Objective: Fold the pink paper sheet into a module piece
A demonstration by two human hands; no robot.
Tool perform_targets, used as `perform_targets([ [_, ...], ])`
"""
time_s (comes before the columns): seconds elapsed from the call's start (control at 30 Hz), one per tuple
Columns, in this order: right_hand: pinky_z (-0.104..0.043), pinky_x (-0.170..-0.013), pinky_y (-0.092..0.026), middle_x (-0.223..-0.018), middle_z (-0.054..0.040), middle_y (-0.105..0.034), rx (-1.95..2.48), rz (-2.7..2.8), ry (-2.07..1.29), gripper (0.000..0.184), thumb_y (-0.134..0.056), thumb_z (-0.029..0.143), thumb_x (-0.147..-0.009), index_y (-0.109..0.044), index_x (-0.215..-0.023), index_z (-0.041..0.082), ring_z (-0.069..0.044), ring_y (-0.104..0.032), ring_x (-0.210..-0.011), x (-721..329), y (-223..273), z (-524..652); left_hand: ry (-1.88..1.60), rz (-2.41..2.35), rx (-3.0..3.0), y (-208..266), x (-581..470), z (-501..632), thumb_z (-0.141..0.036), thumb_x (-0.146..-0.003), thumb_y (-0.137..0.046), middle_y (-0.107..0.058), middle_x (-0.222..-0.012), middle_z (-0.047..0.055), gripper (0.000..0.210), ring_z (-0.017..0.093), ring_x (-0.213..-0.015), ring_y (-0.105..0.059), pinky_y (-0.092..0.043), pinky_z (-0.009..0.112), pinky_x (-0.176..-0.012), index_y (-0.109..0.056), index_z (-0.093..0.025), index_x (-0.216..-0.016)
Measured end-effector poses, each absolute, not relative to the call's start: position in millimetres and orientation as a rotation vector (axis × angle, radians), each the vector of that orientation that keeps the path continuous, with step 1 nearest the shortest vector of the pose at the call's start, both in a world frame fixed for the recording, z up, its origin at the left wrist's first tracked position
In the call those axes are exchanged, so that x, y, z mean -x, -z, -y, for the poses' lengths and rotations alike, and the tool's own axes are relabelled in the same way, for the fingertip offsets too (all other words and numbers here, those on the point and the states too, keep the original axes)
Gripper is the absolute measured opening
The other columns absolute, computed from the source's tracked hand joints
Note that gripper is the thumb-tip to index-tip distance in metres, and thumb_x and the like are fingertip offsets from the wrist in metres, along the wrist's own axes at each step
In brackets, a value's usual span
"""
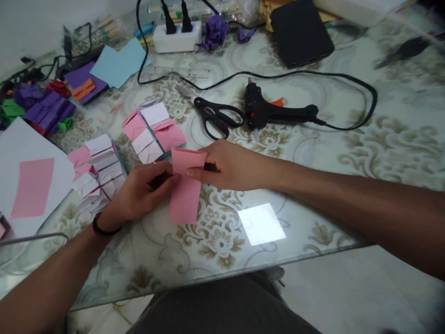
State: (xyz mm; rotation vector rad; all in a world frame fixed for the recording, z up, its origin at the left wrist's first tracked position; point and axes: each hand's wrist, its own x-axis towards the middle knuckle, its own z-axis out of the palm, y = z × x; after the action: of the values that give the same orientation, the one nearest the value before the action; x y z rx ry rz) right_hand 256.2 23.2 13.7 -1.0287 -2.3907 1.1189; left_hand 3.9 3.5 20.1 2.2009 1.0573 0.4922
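Between my two hands is a pink paper strip (184, 199), its top end folded over. My left hand (148, 188) pinches its left edge with thumb and fingers. From the right, my right hand (225, 164) grips the strip, the thumb lying across its front. Just beyond my hands lies a block of folded pink and white paper pieces (153, 130) on a dark blue-green base. Beside my left wrist sits a second folded paper block (99, 167), also pink and white. A white square (262, 224), perhaps paper or a reflection, shows to the right of the strip.
Black-handled scissors (219, 116) and a black glue gun (274, 109) lie beyond my right hand; the gun's cord loops behind them. A white power strip (177, 37) and a black flat case (301, 32) are farther back. White sheets (62, 176) and purple folded papers (48, 109) lie left.
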Motion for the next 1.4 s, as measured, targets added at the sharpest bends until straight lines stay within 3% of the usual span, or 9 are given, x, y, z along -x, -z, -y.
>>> perform_targets([
  [0.33,-0.027,-0.06,-0.023,-0.065,0.0027,-0.05,1.011,2.39,-1.086,0.042,-0.054,0.044,-0.104,-0.056,-0.075,0.014,-0.006,-0.038,-0.057,-257.3,-8.0,-24.7,-0.468,-1.058,-2.186,-20.1,-4.8,-4.3,-0.036,-0.105,-0.06,-0.07,-0.074,0.0,0.024,0.011,-0.059,-0.052,-0.039,0.026,-0.053,-0.069,-0.019,-0.09],
  [0.73,-0.03,-0.064,-0.023,-0.059,0.0035,-0.038,1.013,2.407,-1.033,0.045,-0.056,0.039,-0.105,-0.046,-0.068,0.016,-0.007,-0.033,-0.062,-258.1,-9.5,-23.4,-0.459,-1.087,-2.184,-19.4,-5.1,-3.9,-0.042,-0.106,-0.061,-0.065,-0.071,0.0,0.03,0.011,-0.057,-0.048,-0.035,0.027,-0.051,-0.071,-0.019,-0.089],
  [1.2,-0.029,-0.068,-0.025,-0.067,0.0012,-0.041,0.998,2.402,-1.042,0.044,-0.054,0.045,-0.106,-0.052,-0.074,0.015,-0.009,-0.038,-0.072,-262.9,-6.5,-23.9,-0.449,-1.163,-2.175,-20.0,-6.5,-0.9,-0.052,-0.106,-0.06,-0.061,-0.07,-0.001,0.036,0.012,-0.06,-0.048,-0.034,0.03,-0.053,-0.071,-0.022,-0.089],
  [1.4,-0.03,-0.066,-0.025,-0.065,0.0021,-0.039,1.01,2.435,-1.016,0.045,-0.054,0.04,-0.106,-0.046,-0.069,0.015,-0.008,-0.035,-0.067,-260.1,-7.8,-24.0,-0.471,-1.09,-2.211,-18.9,-5.7,-3.1,-0.042,-0.106,-0.061,-0.061,-0.069,-0.003,0.03,0.009,-0.057,-0.044,-0.035,0.026,-0.051,-0.071,-0.019,-0.09],
])
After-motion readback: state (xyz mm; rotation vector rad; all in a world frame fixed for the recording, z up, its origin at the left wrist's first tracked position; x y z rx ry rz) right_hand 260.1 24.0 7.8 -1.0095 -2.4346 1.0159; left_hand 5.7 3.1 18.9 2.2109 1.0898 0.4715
